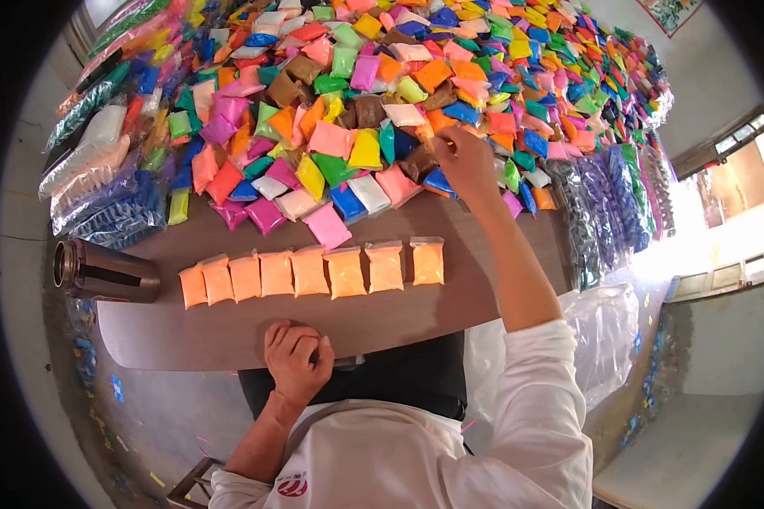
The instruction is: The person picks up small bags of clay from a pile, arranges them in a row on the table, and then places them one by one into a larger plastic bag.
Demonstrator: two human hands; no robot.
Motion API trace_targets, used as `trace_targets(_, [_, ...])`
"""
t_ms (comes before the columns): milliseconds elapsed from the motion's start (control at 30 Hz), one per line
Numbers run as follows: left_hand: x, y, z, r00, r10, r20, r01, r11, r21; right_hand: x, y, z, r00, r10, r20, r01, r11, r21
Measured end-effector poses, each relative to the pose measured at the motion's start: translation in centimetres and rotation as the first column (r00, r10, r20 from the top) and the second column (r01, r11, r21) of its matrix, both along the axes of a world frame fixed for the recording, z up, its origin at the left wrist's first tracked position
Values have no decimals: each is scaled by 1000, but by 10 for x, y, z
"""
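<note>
My right hand (463,159) reaches to the near edge of a big pile of colourful small packets (331,140). Its fingers are pinched together over a light orange spot, and what they hold is too small to make out. Near the front edge of the brown table (204,335), my left hand (299,356) rests with its fingers curled in, nothing visible in it. Between the pile and my left hand lies a row of several light orange packets (311,271), side by side. The rightmost packet (428,260) lies slightly apart from the others.
A metal flask (110,271) lies on its side at the table's left. Stacks of clear-wrapped packets (110,199) stand at the left, with more wrapped strips (598,212) at the right. Clear plastic bags (603,327) hang beyond the right edge.
</note>
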State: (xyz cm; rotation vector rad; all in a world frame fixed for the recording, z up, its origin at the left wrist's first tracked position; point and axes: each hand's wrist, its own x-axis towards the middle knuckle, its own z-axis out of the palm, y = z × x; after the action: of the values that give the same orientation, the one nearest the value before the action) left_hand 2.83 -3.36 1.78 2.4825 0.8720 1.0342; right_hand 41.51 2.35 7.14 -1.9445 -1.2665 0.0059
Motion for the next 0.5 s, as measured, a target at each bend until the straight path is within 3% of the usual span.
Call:
trace_targets(100, [-2, -1, -4, 1000, 10, -11, -10, 1000, -16, 5, 39, -7, 973, -103, 208, 163, 941, -297])
trace_targets(200, [-3, -2, -6, 1000, 15, -4, -15, 1000, -9, 8, 56, -9, 958, -200, 206, 262, 901, -346])
trace_targets(300, [-3, -2, -5, 1000, 12, 9, -11, 1000, -21, 14, 42, -3, 968, -151, 202, 196, 954, -226])
trace_targets(367, [-4, -1, -6, 1000, 10, 11, -10, 1000, -17, 33, 23, -12, 963, -43, -266, 37, 999, -25])
trace_targets(433, [-3, -2, -6, 1000, 10, 7, -10, 1000, -11, 33, -4, -9, 771, 116, -627, -12, 986, 168])
trace_targets(500, [-3, -1, -5, 1000, 11, -5, -11, 1000, 2, 24, -39, 6, 476, 265, -838, 24, 949, 314])
